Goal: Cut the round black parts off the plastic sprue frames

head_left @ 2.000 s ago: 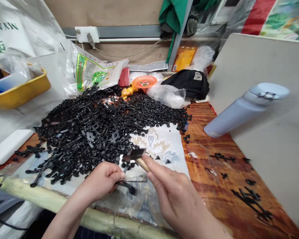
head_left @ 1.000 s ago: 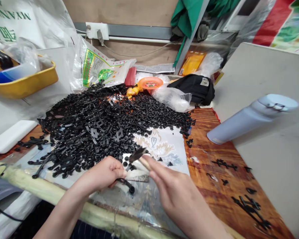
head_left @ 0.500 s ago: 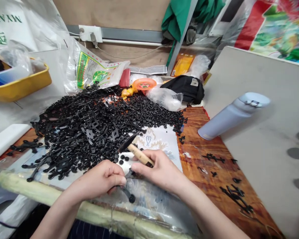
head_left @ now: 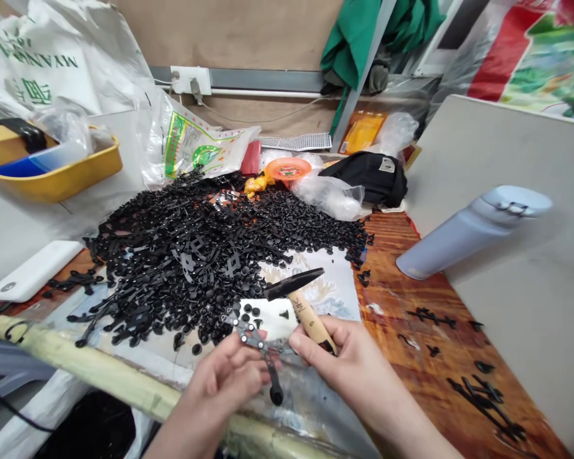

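Observation:
My right hand (head_left: pixel 351 354) is closed around the wooden handle of a small hammer (head_left: pixel 310 320), whose dark, pointed head is raised over the work spot. In my left hand (head_left: pixel 232 370) is a black jointed linkage piece (head_left: pixel 272 373) with shiny rivet heads. It rests across the curled fingers, and one arm with a round end hangs down. The right thumb and fingertips reach the right end of this piece. Beneath the hammer is a white block (head_left: pixel 272 322) with several small round black caps (head_left: pixel 255 312) on and beside it.
A large heap of small black parts (head_left: pixel 172 255) spreads behind and left of my hands. To the right, a pale blue bottle (head_left: pixel 469 233) stands near a grey panel (head_left: pixel 507 306), and loose black pieces (head_left: pixel 481 395) lie on the wood. A white power bank-like box (head_left: pixel 33 271) sits left.
The left hand has turned and opened out somewhat, bringing the linkage piece up into view. The hammer has shifted right, and the right fingertips now meet the piece. The camera view has shifted slightly.

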A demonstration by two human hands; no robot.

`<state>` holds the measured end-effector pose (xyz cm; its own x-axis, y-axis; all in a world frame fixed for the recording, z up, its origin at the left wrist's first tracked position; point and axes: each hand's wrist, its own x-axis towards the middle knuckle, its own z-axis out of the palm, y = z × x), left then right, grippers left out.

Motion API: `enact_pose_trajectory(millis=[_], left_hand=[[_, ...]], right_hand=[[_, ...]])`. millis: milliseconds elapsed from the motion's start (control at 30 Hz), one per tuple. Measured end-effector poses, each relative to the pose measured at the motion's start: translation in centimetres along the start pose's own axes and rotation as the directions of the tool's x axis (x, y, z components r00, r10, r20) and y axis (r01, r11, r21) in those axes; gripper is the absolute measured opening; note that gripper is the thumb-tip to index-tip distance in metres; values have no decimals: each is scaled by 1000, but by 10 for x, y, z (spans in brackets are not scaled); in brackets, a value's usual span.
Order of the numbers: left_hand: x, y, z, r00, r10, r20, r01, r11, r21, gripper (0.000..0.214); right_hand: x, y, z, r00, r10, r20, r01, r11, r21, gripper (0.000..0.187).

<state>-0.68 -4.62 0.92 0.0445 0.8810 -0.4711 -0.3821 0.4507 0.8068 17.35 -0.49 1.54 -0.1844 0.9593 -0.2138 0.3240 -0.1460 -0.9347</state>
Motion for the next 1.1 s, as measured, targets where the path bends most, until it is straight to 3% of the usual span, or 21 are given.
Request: enact_pose_trajectory(millis=[133,367,500,667,767,1000,1100], left_hand=[[1,-7,13,996,-24,80,31,996,-83,30],[11,-11,0,996,-84,-35,84,996,0,32],[15,-13,-5,995,-47,-89,56,993,105,36],[19,-11,-23,978,42,-206,10,970,245,38],[20,-11,-29,967,56,-250,15,962,272,37],[22,-16,-18,971,41,-236,14,974,227,33],[22,-21,-20,971,50,-233,-2,979,202,37]], right_hand=[[-3,0,8,1000,3,-21,-4,999,-39,31],[-6,13,11,1000,22,19,-20,994,-106,29],[-7,13,11,995,46,94,-39,996,-82,23],[3,21,-5,998,-44,-46,31,965,-261,19],[10,24,-9,993,-105,-52,79,927,-367,18],[31,12,21,991,-133,-22,113,907,-405,9],[42,13,35,981,-191,10,171,850,-498,8]])
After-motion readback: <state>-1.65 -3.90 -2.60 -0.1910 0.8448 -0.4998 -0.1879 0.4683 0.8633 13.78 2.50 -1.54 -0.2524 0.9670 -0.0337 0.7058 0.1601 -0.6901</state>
